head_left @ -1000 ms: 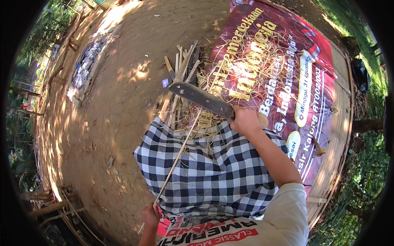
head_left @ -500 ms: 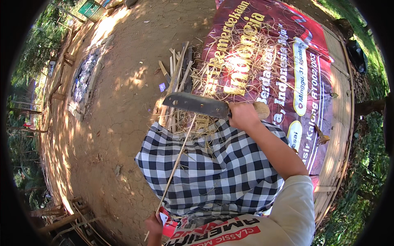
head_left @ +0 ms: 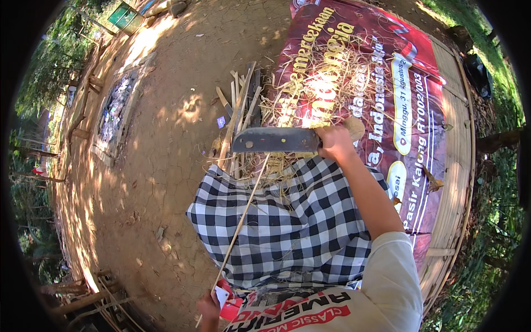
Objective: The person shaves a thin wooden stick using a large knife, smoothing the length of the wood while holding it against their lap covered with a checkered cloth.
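Observation:
My right hand [head_left: 336, 143] is closed round the wooden handle of a machete [head_left: 276, 140]. Its broad dark blade has round holes in it and lies nearly level, pointing left. Beneath the blade, its edge meets the far end of a thin bamboo strip [head_left: 241, 221]; whether it cuts in, I cannot tell. That strip slants across the black-and-white checked cloth [head_left: 282, 232] over my lap. At the lower left, my left hand [head_left: 208, 306] grips the strip's near end, beside a red and white tag [head_left: 225, 301].
Several split bamboo pieces [head_left: 238, 110] lie just past the cloth. Curly shavings [head_left: 345, 74] are strewn over a maroon printed banner [head_left: 381, 119] on a bamboo platform [head_left: 458, 160]. Cracked bare ground [head_left: 149, 193] stretches left. A green drum [head_left: 125, 18] stands far left.
My right hand has shifted slightly right and away from me. The machete has turned from a slant to nearly level. My left hand stays almost where it was, still on the strip.

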`<state>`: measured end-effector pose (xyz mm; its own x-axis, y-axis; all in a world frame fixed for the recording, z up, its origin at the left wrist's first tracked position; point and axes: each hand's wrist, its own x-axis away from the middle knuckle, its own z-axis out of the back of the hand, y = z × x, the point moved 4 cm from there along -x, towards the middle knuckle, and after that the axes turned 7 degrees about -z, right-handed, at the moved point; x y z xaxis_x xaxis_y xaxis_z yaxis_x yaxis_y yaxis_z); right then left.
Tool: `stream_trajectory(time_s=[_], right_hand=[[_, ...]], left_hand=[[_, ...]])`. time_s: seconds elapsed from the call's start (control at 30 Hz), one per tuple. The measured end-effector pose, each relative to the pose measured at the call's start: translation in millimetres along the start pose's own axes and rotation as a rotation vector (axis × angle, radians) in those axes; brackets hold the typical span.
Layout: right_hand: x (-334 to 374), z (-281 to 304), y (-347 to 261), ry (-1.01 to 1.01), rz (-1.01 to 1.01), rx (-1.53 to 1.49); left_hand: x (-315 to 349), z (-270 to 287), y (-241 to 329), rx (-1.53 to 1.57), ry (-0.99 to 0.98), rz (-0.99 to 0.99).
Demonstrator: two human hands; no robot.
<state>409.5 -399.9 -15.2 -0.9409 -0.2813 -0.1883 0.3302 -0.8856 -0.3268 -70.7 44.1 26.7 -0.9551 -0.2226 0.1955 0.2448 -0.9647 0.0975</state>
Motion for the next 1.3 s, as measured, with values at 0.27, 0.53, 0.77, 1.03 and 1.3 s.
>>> stream_trajectory(time_s=[0.27,0.53,0.77,1.03,1.3], right_hand=[[13,17,50,0.003,-0.930,-0.221],[18,12,17,0.060,-0.667,-0.624],[24,37,-39,-0.110,-0.212,-0.356],[32,27,-72,-0.232,0.156,-0.114],[40,6,-88,-0.345,0.178,-0.101]], left_hand=[[5,-4,0,0.093,0.027,-0.041],[-39,17,53,0.181,0.001,0.000],[-44,10,61,0.715,-0.206,0.200],[-47,17,74,0.640,-0.086,0.109],[-43,36,98,0.180,-0.041,0.173]])
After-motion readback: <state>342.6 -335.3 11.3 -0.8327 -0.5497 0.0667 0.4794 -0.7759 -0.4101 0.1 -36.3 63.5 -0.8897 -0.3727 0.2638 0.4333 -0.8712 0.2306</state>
